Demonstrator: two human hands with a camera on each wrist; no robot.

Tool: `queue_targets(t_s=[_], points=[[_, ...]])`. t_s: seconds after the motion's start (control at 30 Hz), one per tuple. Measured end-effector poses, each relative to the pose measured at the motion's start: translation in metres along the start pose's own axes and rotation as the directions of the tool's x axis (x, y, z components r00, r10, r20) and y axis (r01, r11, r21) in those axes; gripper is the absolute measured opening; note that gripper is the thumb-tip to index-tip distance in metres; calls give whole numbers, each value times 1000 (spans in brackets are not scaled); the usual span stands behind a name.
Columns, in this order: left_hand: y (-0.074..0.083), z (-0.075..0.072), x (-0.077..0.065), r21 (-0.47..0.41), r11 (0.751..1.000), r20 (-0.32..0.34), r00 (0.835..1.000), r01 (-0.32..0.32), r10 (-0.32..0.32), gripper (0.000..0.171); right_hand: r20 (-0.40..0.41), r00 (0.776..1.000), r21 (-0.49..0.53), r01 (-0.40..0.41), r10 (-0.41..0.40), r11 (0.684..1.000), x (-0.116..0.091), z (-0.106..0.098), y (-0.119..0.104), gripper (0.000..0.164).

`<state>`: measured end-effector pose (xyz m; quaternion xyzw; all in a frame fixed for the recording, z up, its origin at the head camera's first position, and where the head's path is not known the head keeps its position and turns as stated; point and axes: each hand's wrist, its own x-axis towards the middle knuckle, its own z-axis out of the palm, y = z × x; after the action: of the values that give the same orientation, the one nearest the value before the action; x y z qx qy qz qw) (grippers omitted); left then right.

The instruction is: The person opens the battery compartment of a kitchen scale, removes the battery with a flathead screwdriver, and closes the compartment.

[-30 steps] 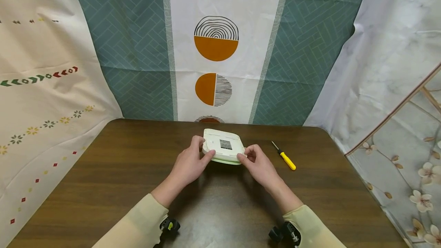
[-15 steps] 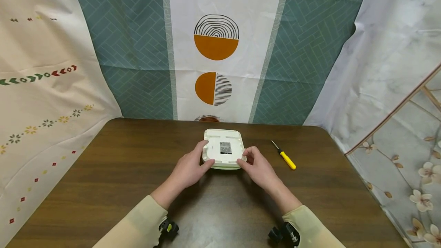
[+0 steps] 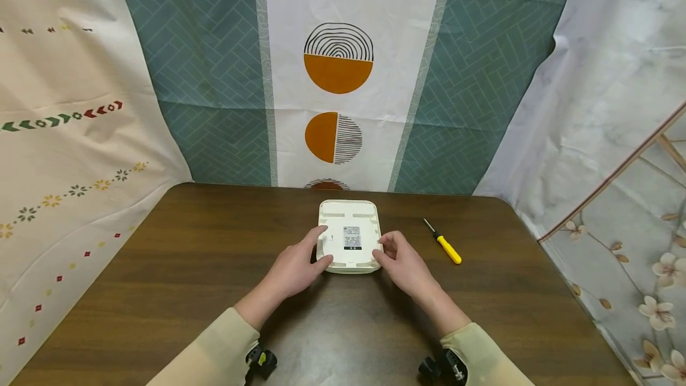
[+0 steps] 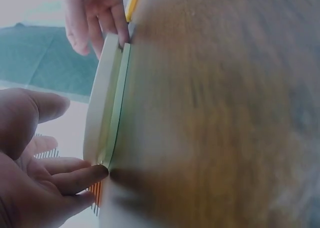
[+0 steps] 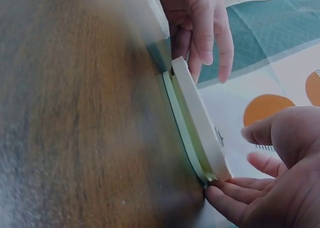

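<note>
A flat white device [image 3: 343, 262] with rounded corners lies on the tabletop, its printed label [image 3: 352, 237] facing up. A pale green layer [image 4: 118, 106] runs along its lower edge in the left wrist view. At the device's left side, my left hand [image 3: 293, 267] touches the lower rim with its fingertips, thumb held apart. My right hand [image 3: 402, 264] is at the opposite side; in the right wrist view its fingertips [image 5: 212, 193] meet the lower edge while the thumb stands away from the device. The device's underside, against the table, is hidden.
To the right of the device lies a screwdriver [image 3: 449, 250] with a yellow handle, its tip pointing toward the back. Patterned cloths [image 3: 343, 153] hang behind the brown wooden table [image 3: 214, 267] and along both sides.
The device has come down from a tilted, raised pose to lie flat, label up. Both hands have lowered with it, and their thumbs have loosened from its near edge.
</note>
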<state>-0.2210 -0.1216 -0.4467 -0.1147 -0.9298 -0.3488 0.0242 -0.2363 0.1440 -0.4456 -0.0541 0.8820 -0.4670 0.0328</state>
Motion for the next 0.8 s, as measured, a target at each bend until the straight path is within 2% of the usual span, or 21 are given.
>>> queue_targets(t_s=[0.1, 0.2, 0.33, 0.43, 0.6, 0.8], points=[[1, 1, 0, 20, 1000, 6, 1000, 0, 0, 69, 6, 1000, -51, 14, -13, 999, 2, 0, 4, 35], [1, 2, 2, 39, 999, 19, 1000, -14, 13, 69, 26, 999, -148, 42, -38, 988, 4, -2, 7, 49], [-1, 3, 5, 53, 999, 47, 999, -8, 5, 71, 79, 993, -300, 109, -89, 948, 7, -2, 10, 69], [-4, 3, 8, 69, 998, 61, 998, -11, 7, 71, 124, 985, -387, 157, -117, 909, 9, -3, 12, 73], [-5, 0, 11, 126, 989, 91, 994, -76, 65, 67, 175, 974, -449, 210, -145, 868, 9, -5, 11, 72], [-4, -1, 11, 200, 977, 143, 989, -72, 44, 71, 214, 968, -480, 220, -130, 849, 8, -5, 8, 77]])
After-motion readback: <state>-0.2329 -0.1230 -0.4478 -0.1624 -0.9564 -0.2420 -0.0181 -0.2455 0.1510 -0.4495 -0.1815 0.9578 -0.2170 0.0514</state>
